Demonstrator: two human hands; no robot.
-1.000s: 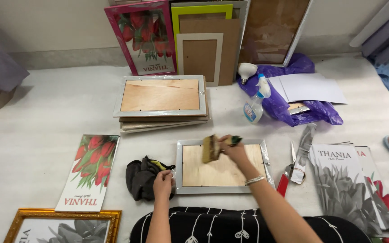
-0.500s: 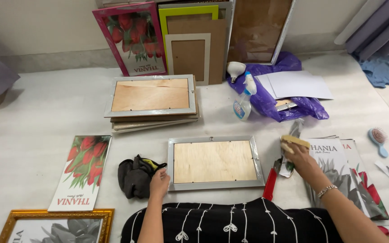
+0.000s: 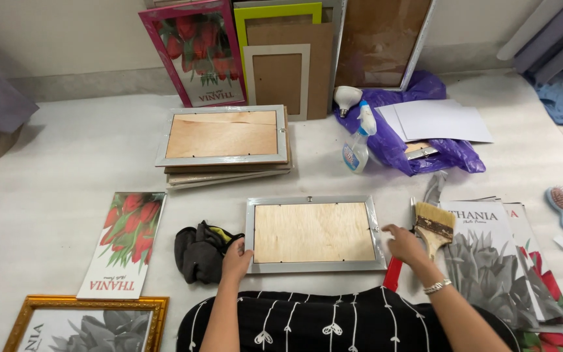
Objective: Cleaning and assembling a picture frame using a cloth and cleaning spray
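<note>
We pin frame (image 3: 314,233) w/ left hand (image 3: 236,259) flat, spread; right hand (image 3: 404,244) loose, empty by brush (image 3: 433,226) — keep frame from sliding

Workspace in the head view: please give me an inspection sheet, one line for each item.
Surface: white sheet, lightly wrinkled.
Job's things: silver frame lying face down, wooden backing up; paintbrush lying beside its right edge.
Clutter: stack of frames, spray bottle, purple bag, dark cloth, tulip print, hairbrush.
Grippers: left hand rests on the frame's lower left corner; right hand open, at the frame's right edge beside the paintbrush.
Cables: nothing seen.
Surroundings: more frames leaning on the wall.
</note>
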